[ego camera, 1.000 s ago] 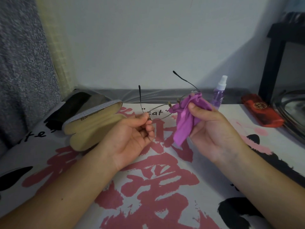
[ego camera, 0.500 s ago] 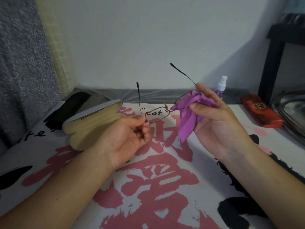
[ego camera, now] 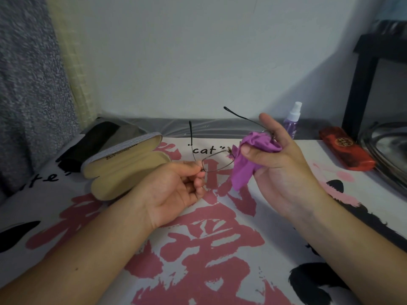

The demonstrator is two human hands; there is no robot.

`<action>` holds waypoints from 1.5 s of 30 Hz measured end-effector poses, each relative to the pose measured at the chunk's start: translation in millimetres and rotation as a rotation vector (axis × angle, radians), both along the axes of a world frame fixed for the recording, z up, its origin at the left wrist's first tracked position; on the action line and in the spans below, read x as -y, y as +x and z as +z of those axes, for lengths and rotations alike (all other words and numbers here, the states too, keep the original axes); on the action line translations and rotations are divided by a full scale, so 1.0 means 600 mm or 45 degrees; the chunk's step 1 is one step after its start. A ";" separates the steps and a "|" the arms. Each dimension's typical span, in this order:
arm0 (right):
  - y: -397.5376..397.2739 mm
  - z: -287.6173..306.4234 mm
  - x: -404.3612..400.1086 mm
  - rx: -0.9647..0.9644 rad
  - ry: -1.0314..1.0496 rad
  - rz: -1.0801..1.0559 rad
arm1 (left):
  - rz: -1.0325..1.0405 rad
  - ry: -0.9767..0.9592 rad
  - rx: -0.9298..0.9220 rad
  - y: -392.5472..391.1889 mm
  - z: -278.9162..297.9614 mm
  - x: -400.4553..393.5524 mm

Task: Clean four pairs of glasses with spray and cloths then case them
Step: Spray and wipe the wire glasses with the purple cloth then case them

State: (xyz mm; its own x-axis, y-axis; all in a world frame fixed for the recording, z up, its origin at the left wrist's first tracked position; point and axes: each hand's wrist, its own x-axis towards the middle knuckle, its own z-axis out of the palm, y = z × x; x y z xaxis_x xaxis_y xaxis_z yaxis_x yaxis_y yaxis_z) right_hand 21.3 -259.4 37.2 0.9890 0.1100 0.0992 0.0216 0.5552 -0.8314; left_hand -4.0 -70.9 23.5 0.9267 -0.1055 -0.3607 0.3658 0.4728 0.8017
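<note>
Step in hand, judged: wiping a lens. An open case (ego camera: 123, 166) lay at left on the printed table cover (ego camera: 198, 249); beside it the left hand (ego camera: 174, 190) pinched the outer corner of the glasses (ego camera: 217, 162) between thumb and curled fingers, above the cover. Frame long axis ran left to right, rising rightward, temples pointing up and away toward the wall; the right hand (ego camera: 275, 164) pinched the purple cloth (ego camera: 253, 155) over the right lens, index finger straight. Next probably calls for light rubbing, then the other lens; spray bottle (ego camera: 292, 119) and red case (ego camera: 345, 148) stood farther right.
</note>
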 end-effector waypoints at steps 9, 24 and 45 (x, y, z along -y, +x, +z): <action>-0.005 -0.005 -0.003 -0.034 -0.049 -0.039 | 0.014 0.057 0.031 -0.003 0.003 0.002; 0.000 -0.001 0.006 0.016 0.124 0.152 | -0.007 0.064 0.046 -0.002 0.002 0.001; -0.009 0.008 0.001 0.046 0.091 0.302 | -0.009 0.161 0.133 -0.003 0.002 -0.002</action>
State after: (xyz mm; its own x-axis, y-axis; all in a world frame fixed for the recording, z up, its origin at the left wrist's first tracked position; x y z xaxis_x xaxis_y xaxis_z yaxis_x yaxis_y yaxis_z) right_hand 15.6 -260.3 42.1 0.9319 0.3303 0.1497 -0.0874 0.6054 -0.7911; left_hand -5.9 -69.4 24.5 0.9593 -0.0715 -0.2731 0.2801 0.3633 0.8886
